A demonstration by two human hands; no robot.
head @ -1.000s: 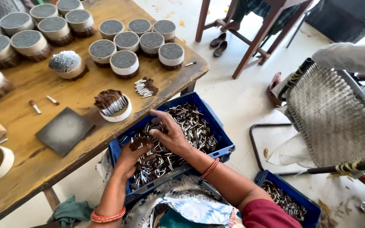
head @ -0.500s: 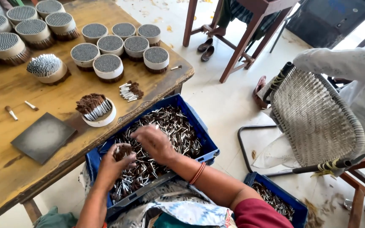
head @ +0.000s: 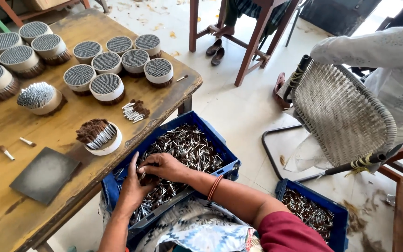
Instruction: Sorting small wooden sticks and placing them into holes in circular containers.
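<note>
Hands, left (head: 131, 185) and right (head: 164, 165), curl closed around small sticks (head: 187, 149) inside blue crate (head: 201, 125).

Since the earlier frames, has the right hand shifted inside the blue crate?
Yes. Against the blue crate, the right hand has come back from the middle of the small metal pieces toward the near left part, meeting the left hand.

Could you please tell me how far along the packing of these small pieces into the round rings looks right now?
Done: a dozen or so filled round bundles stand on the wooden table. In hand: the left hand and right hand gather small metal-tipped pieces in the blue crate; one white ring is partly filled. Left: the crate holds plenty, and a second blue crate has more.
</note>
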